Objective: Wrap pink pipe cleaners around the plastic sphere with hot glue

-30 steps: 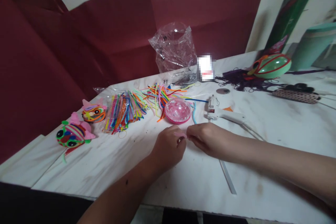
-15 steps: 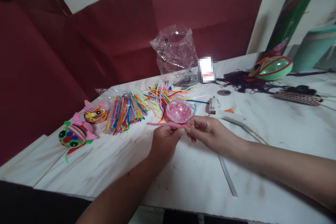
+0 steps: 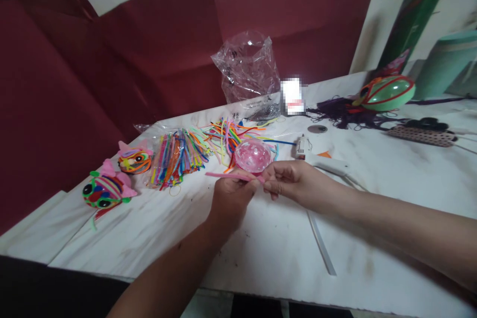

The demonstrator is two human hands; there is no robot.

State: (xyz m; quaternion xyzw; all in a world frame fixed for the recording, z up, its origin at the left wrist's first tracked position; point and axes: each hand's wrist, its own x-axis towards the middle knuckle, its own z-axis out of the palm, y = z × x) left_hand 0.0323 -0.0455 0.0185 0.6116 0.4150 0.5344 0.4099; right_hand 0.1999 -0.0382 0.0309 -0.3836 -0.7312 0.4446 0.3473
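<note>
A pink pipe cleaner runs sideways between my two hands, its free end sticking out to the left. My left hand pinches it with thumb and forefinger. On its right end, the fingertips of my right hand are closed, close against the left thumb. Just behind the hands sits a clear pink plastic bowl-like half shell; its lower edge is partly hidden by my fingers. A white glue gun lies to the right, behind my right wrist.
Bundled pipe cleaners in clear plastic and loose ones lie behind left. Two decorated fish figures stand at far left. A crumpled plastic bag leans at the back. A green lantern-like ornament sits back right, and a grey strip lies in front.
Both hands stay pinched on the pink pipe cleaner and have shifted very slightly to the left. The rest of the table looks the same, apart from a small shift of the view.
</note>
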